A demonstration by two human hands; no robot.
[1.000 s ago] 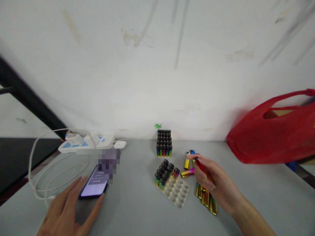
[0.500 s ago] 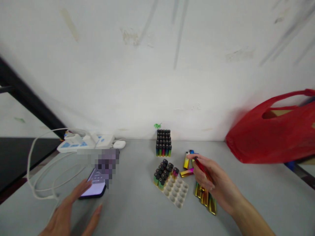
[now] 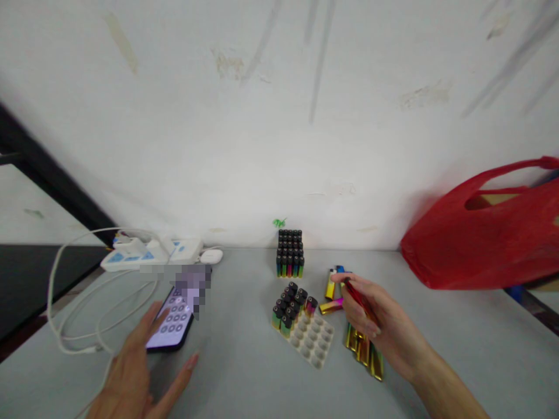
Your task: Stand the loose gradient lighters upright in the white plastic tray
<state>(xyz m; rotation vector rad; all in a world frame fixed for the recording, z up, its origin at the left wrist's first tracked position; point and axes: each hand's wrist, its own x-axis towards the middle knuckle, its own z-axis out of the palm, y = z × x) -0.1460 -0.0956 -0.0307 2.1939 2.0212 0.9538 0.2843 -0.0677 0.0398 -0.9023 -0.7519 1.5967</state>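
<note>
A scuffed white wall (image 3: 279, 128) rises behind a grey tabletop (image 3: 236, 366), and a red bag (image 3: 484, 250) slumps near it on the right. The right hand (image 3: 379, 317) reaches in from the right; the left hand (image 3: 131, 366) is at lower left, its fingers spread and gripping nothing. A white power strip (image 3: 187, 251) sits near the wall on the left. In front of it lies a phone (image 3: 174, 333) with a lit keypad, the left index finger over it; whether they touch I cannot tell. Near the middle, a pale tray (image 3: 312, 343) lies at an angle, round sockets showing, with black-topped cylinders (image 3: 286, 317) upright in its far-left part. Behind it stands a tight upright block of similar cylinders (image 3: 290, 253). Gold-toned cylinders (image 3: 363, 351) lie under and beside the right hand, whose fingers clasp one red cylinder (image 3: 358, 298), dark end outward. Smaller are a white case (image 3: 212, 256) beside the strip and a green mark (image 3: 279, 222) low on the wall.
</note>
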